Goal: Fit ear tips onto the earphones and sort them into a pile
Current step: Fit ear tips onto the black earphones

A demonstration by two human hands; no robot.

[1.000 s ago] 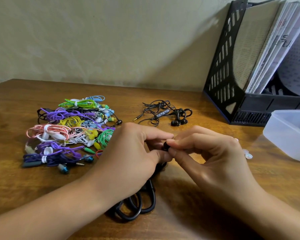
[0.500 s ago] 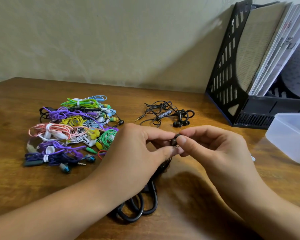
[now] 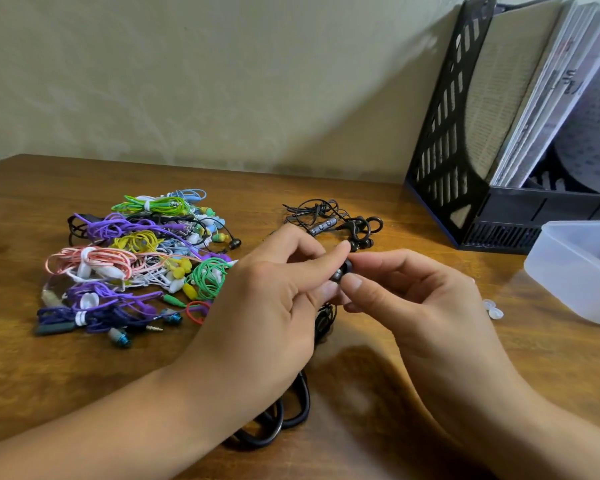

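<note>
I have the small black earbud (image 3: 342,271) pinched between both hands, above the wooden desk (image 3: 378,368). My left hand (image 3: 267,306) grips its body with thumb and forefinger curled round it, so it cannot turn while I work. My right hand (image 3: 409,299) pinches the front end with thumb and forefinger, where the ear tip goes; I judge I am pressing or seating a dark tip onto the nozzle, though the tip itself is too hidden by my fingertips to be sure it is fully on. The earbud's thick black cable (image 3: 284,420) trails down under my left wrist and loops on the desk near me.

To the left lies the pile of coiled coloured earphones (image 3: 132,265), green, purple, pink, yellow and blue, well apart from my grip. Behind my hands lies a loose tangle of thin black earphones (image 3: 329,223), close to my left fingertips. On the right, two small clear silicone ear tips (image 3: 493,309) lie on the desk just beside a translucent plastic container (image 3: 575,271), and a black slotted magazine file (image 3: 465,133) holding papers stands behind it against the wall. Nothing blocks the way to either pile, but the trailing cable could drag when I move.
</note>
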